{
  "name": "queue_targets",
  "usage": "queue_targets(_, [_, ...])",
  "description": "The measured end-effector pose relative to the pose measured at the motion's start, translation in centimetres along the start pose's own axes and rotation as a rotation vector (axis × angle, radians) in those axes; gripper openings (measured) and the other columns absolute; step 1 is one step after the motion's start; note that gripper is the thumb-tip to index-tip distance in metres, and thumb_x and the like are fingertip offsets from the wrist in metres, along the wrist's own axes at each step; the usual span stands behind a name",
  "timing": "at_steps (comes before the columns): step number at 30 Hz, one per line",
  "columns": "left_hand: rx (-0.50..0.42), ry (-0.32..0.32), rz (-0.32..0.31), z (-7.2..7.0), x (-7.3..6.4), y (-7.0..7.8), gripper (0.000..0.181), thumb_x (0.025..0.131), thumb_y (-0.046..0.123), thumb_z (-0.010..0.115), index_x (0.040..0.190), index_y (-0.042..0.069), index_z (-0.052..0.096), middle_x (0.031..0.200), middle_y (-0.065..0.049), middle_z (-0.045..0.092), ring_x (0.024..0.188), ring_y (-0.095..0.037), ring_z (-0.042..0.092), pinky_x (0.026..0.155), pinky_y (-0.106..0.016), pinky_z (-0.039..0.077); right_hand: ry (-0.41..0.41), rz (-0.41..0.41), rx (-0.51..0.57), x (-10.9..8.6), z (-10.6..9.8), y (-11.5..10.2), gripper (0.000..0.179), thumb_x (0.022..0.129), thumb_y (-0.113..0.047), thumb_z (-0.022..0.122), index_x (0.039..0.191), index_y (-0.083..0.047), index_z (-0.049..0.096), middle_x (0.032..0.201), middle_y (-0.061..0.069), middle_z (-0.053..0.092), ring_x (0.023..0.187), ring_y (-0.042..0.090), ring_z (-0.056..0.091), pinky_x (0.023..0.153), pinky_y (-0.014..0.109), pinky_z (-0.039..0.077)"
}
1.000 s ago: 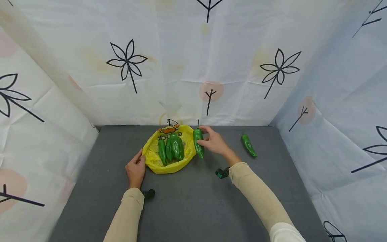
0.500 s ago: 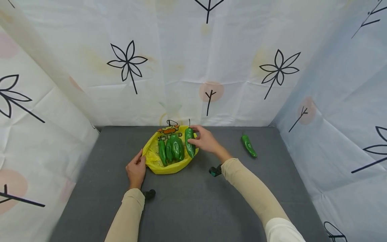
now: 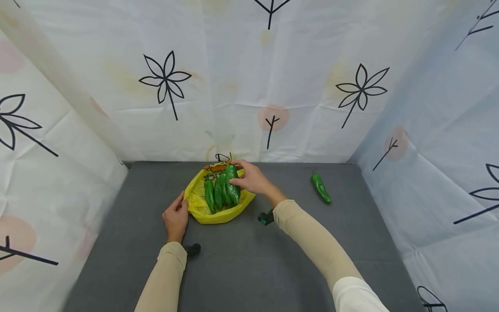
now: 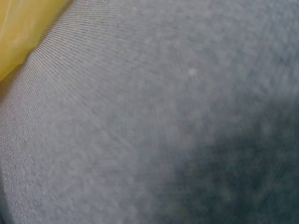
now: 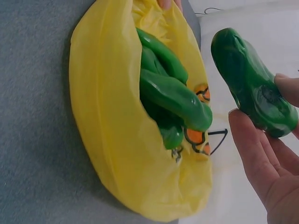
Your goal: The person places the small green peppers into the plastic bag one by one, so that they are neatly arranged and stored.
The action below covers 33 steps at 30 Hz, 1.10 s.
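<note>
A shiny green pepper (image 3: 232, 186) is pinched between the thumb and fingers of my right hand (image 3: 252, 178), held over the yellow bag (image 3: 218, 218). In the right wrist view that pepper (image 5: 252, 81) hangs apart from the bag, tip toward the bag's mouth. Inside the open bag lie several more green peppers (image 5: 175, 100), partly hidden by its wall. My left hand (image 3: 176, 220) pinches the bag's left rim. The left wrist view catches only a corner of the yellow bag (image 4: 23, 32); the hand itself is out of that view.
One more green pepper (image 3: 321, 188) lies alone on the dark grey table (image 3: 234, 268), to the right of the bag. White patterned cloth (image 3: 234, 86) stands behind the table and along both sides.
My right hand has carried its pepper leftward, from beside the bag's right rim to above the peppers inside. The left hand stays at the left rim.
</note>
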<state>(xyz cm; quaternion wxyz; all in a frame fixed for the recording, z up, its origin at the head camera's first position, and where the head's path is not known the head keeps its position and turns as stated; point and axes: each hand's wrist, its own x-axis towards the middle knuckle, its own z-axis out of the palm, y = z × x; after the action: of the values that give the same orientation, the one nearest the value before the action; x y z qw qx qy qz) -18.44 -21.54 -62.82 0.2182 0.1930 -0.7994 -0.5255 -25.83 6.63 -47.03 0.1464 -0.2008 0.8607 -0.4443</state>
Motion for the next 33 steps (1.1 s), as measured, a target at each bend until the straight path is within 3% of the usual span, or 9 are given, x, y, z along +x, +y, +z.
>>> queue_targets(4, [0.007, 0.003, 0.002, -0.2, -0.1, 0.0, 0.036, 0.098, 0.027, 0.063, 0.134, 0.029, 0.07, 0.115, -0.005, 0.078, 0.081, 0.01, 0.059, 0.074, -0.005, 0.042, -0.01, 0.013, 0.025, 0.6, 0.6, -0.3, 0.067, 0.097, -0.025, 0.07, 0.156, -0.015, 0.04, 0.151, 0.017, 0.049, 0.083, 0.021, 0.071, 0.08, 0.051, 0.06])
queue_targets(7, [0.01, 0.006, 0.008, -0.1, -0.1, 0.1, 0.035, 0.099, 0.026, 0.063, 0.134, 0.029, 0.07, 0.116, -0.006, 0.078, 0.08, 0.011, 0.058, 0.074, -0.004, 0.041, -0.007, 0.022, 0.018, 1.0, 1.0, -0.3, 0.066, 0.097, -0.025, 0.071, 0.155, -0.017, 0.041, 0.151, 0.016, 0.049, 0.085, 0.021, 0.071, 0.08, 0.051, 0.06])
queue_targets(16, [-0.004, 0.002, -0.013, 0.0, 0.1, 0.0, 0.036, 0.098, 0.026, 0.064, 0.134, 0.027, 0.07, 0.116, -0.005, 0.078, 0.082, 0.013, 0.058, 0.075, -0.003, 0.042, -0.018, -0.006, -0.018, 1.9, 2.4, -0.5, 0.063, 0.096, -0.022, 0.072, 0.153, -0.017, 0.046, 0.149, 0.017, 0.052, 0.081, 0.034, 0.071, 0.064, 0.034, 0.057])
queue_targets(21, [-0.002, 0.007, 0.005, -0.1, 0.0, 0.1, 0.036, 0.098, 0.023, 0.064, 0.134, 0.024, 0.07, 0.116, -0.007, 0.078, 0.08, 0.016, 0.057, 0.073, -0.002, 0.041, -0.027, 0.011, -0.009, 2.6, 3.3, -0.7, 0.065, 0.096, -0.025, 0.072, 0.154, -0.015, 0.045, 0.15, 0.017, 0.051, 0.081, 0.045, 0.07, 0.062, 0.032, 0.056])
queue_targets(33, [0.001, 0.012, 0.023, 0.0, 0.0, -0.1, 0.035, 0.099, 0.025, 0.064, 0.133, 0.026, 0.07, 0.113, -0.007, 0.079, 0.076, 0.013, 0.057, 0.072, -0.003, 0.041, -0.013, 0.046, -0.032, 3.5, 4.9, -1.2, 0.062, 0.096, -0.024, 0.073, 0.152, -0.018, 0.048, 0.149, 0.015, 0.052, 0.067, 0.018, 0.067, 0.063, 0.031, 0.059])
